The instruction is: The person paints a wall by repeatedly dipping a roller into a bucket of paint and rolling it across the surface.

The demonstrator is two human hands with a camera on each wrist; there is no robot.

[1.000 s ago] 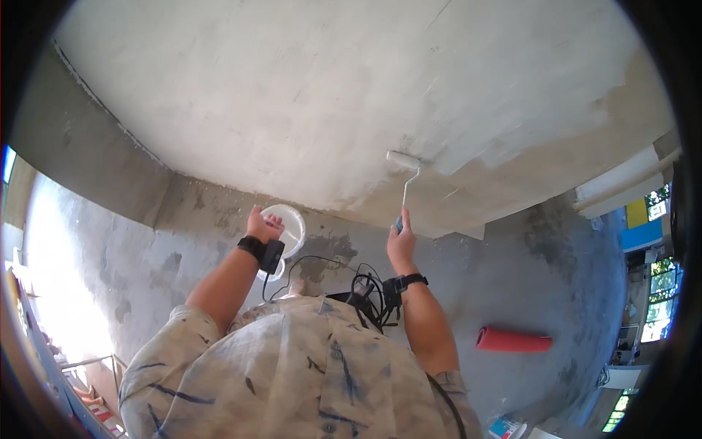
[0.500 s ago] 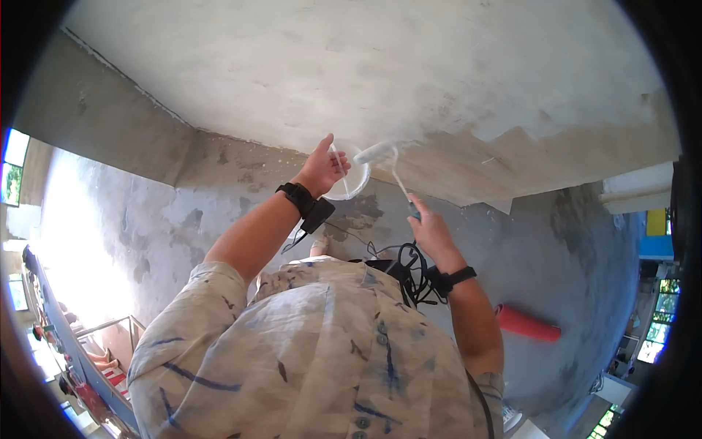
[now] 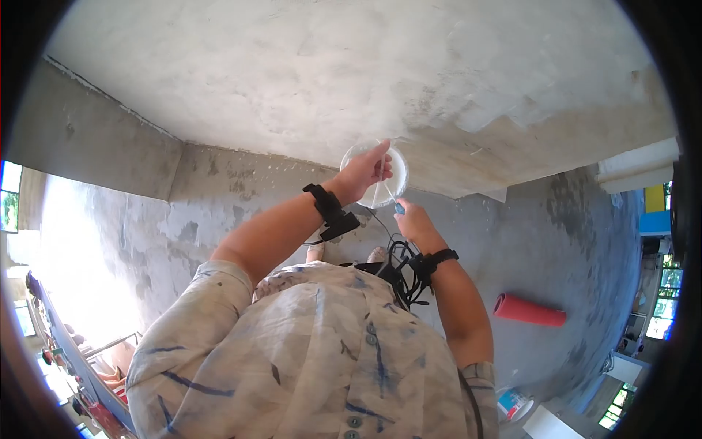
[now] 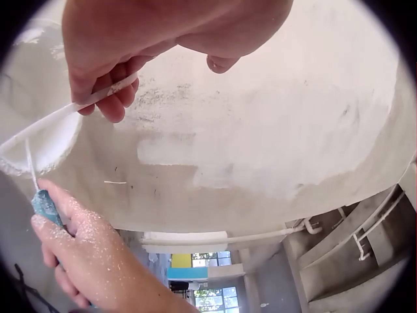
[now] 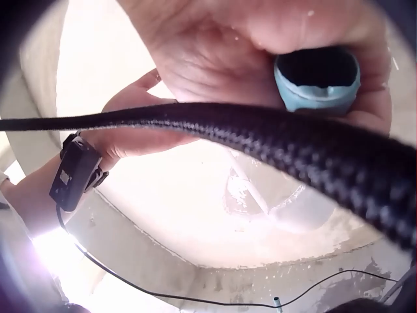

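My left hand (image 3: 360, 175) pinches the rim of a round white plastic tub (image 3: 400, 170), held near the grey plastered wall (image 3: 292, 73). My right hand (image 3: 414, 219) wraps the blue-handled small white paint roller (image 5: 306, 210), its head inside the tub. I judge this to be the loading step; the next move needs a level tub.

Part-painted wall (image 3: 329, 66), grey concrete floor (image 3: 556, 241), red roll (image 3: 529, 310), windows (image 3: 664, 307) at rt.

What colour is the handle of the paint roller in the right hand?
The handle is light blue-teal, seen best in the right wrist view.
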